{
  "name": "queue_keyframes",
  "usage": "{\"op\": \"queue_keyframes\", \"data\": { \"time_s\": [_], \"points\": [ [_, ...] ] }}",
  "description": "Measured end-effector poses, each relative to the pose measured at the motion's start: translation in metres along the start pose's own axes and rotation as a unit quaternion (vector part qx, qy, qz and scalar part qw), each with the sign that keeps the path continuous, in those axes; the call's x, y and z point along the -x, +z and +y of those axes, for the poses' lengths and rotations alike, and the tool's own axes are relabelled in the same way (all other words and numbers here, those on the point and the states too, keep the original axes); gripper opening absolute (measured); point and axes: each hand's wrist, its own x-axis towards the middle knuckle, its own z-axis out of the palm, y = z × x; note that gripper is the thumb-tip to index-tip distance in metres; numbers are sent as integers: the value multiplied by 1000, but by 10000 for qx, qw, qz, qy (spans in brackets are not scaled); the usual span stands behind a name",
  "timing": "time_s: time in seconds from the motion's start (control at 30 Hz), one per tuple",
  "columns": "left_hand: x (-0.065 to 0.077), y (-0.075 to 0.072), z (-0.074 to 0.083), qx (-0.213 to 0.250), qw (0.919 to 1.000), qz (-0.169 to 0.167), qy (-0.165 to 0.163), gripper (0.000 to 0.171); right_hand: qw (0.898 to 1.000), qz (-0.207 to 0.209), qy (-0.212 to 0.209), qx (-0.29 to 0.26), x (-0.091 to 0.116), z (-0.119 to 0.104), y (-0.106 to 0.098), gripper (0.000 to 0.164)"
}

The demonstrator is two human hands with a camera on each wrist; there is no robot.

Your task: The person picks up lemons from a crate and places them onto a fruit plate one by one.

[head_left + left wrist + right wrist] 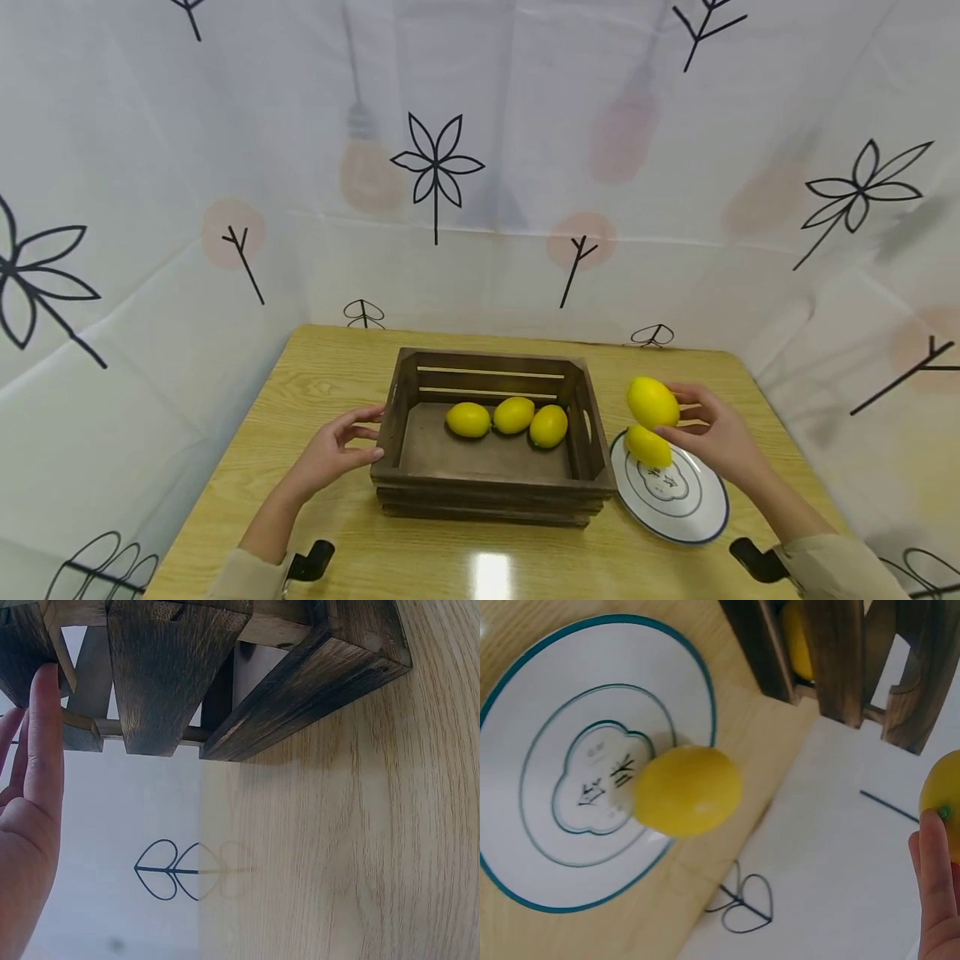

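Note:
My right hand [708, 429] holds a yellow lemon [652, 403] between fingers and thumb, above a white plate [701, 508] with a dark blue-green rim. A second lemon [688, 790] lies on that plate. The dark wooden crate [487, 498] stands left of the plate, with three lemons lying inside: one lemon [468, 420] toward the middle, another lemon [513, 415] beside it and a third lemon [549, 427] to the right. At the crate's left end, my left hand [337, 446] touches the wall with fairly straight fingertips. The left wrist view shows these fingers [45, 742] against the slats.
Everything stands on a light wooden table [322, 367]. A white cloth [480, 275] printed with plants and bulbs hangs behind the table and along its sides. The crate's right end has a handle slot, close to the plate's rim.

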Motion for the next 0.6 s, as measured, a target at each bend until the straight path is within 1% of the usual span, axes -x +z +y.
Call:
{"op": "queue_keyframes", "data": {
  "time_s": [0.2, 0.47, 0.6],
  "points": [
    [0, 1, 1, -1, 10000, -9, 18, 58, 9990, 134, 351, 258, 10, 15, -4, 55],
    [0, 1, 1, -25, 10000, 0, 4, 57, 9970, 321, 578, 407, 21, 36, -5, 58],
    [-1, 1, 1, -31, 10000, 2, 4, 57, 9950, 356, 785, 510, 26, 46, -3, 60]
  ]
}}
